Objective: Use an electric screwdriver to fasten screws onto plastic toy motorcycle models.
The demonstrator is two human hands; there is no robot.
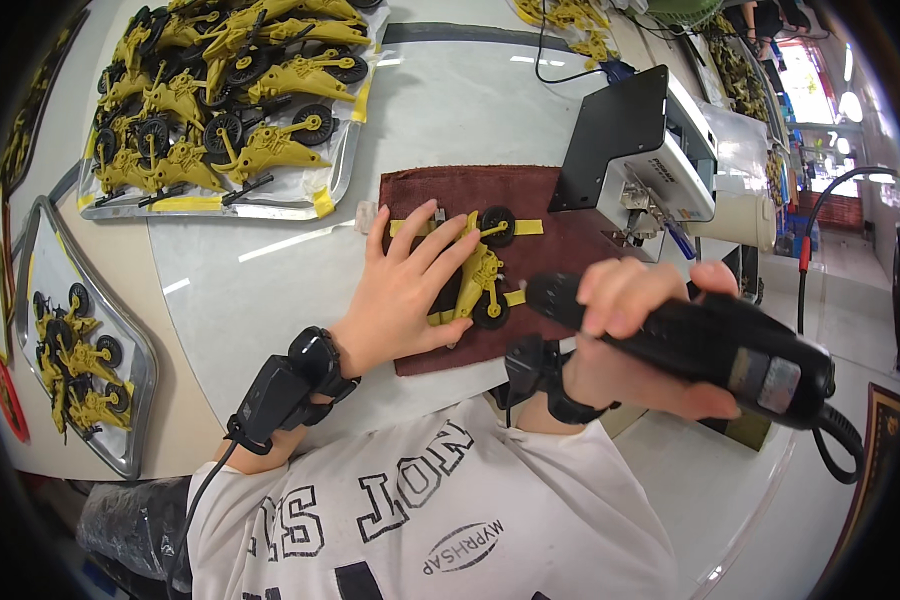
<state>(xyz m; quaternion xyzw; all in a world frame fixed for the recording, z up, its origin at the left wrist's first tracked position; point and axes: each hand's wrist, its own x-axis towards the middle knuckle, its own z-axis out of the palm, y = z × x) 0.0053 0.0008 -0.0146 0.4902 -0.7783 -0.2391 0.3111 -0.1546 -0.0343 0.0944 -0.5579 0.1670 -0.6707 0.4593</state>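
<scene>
A yellow toy motorcycle (pixel 481 270) with black wheels lies on its side on a maroon cloth (pixel 420 352), with strips of yellow tape beside it. My left hand (pixel 405 282) is spread over its left part, fingers stretched out and the thumb near the lower wheel. A dark piece under the palm is mostly hidden. Off to the right, my right hand (pixel 638 345) is wrapped around a black corded electric screwdriver (pixel 715 345). The tool is raised, apart from the motorcycle, and its tip cannot be made out. Both wrists carry black strapped devices.
A metal tray (pixel 342 185) heaped with yellow toy motorcycles stands at the far left. Nearer left, a smaller tray (pixel 142 375) holds several more. A black-and-white machine (pixel 638 150) stands beyond the cloth at right. The screwdriver's cord (pixel 842 445) hangs at lower right.
</scene>
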